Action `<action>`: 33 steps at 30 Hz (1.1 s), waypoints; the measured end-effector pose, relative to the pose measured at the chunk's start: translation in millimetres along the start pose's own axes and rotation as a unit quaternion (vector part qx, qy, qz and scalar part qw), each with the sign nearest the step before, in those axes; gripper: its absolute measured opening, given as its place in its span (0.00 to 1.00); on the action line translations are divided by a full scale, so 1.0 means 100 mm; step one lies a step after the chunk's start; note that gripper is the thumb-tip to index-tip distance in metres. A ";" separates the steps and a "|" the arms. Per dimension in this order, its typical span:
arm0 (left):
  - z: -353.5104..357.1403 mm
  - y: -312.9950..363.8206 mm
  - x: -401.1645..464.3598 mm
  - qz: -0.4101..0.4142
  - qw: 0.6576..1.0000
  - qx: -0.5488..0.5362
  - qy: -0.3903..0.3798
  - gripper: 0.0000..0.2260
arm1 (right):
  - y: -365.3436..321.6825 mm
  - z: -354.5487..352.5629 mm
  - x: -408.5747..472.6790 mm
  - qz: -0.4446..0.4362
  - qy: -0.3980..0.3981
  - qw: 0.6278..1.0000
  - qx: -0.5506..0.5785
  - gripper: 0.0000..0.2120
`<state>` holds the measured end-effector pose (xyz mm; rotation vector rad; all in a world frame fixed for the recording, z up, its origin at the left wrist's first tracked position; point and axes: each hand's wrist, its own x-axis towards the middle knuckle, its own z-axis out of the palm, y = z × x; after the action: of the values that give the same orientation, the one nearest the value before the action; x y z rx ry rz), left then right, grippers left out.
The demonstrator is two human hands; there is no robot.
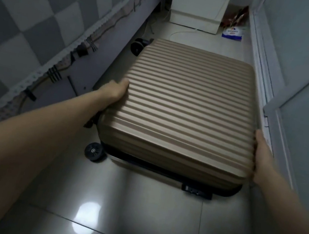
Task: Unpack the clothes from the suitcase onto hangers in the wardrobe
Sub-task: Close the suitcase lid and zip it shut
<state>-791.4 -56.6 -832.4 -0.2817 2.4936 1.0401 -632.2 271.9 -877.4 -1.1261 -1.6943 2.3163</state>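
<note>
A ribbed, champagne-coloured hard-shell suitcase [185, 110] lies flat and closed on the tiled floor between the bed and the wardrobe. Its black wheels point left, toward the bed, and its black lock [197, 191] faces me on the near edge. My left hand [115, 92] grips the suitcase's left side, thumb on top and fingers hidden below the edge. My right hand [263, 154] holds the right side, fingers wrapped out of sight round the shell. No clothes or hangers show.
A bed with a grey checked cover [32, 23] runs along the left. Sliding wardrobe doors with frosted panels [308, 92] line the right. A white bedside cabinet [198, 5], a white cable and a blue-white packet [233, 33] sit at the far end of the narrow aisle.
</note>
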 end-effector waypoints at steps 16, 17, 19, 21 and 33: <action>-0.21 -0.37 0.15 -0.040 0.950 -0.229 -0.208 0.24 | -0.08 -0.04 -0.33 0.062 -0.011 0.998 -0.022 0.34; -0.16 -0.38 0.14 -0.034 0.948 -0.240 -0.206 0.24 | -0.07 -0.03 -0.34 0.058 -0.008 0.998 -0.029 0.34; -0.13 -0.40 0.12 -0.028 0.947 -0.247 -0.204 0.26 | -0.06 -0.03 -0.33 0.054 -0.002 0.998 -0.040 0.34; -0.14 -0.44 0.13 -0.027 0.946 -0.238 -0.218 0.28 | -0.06 -0.03 -0.36 0.061 -0.001 0.997 -0.053 0.31; 0.02 -0.88 -0.47 -0.014 0.882 -0.063 -0.467 0.34 | -0.46 0.16 -0.39 -0.114 0.077 0.898 -0.418 0.21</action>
<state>-719.0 -115.6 -868.3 0.1376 1.5455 0.9973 -629.2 259.7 -816.3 -1.0524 -2.6570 1.2956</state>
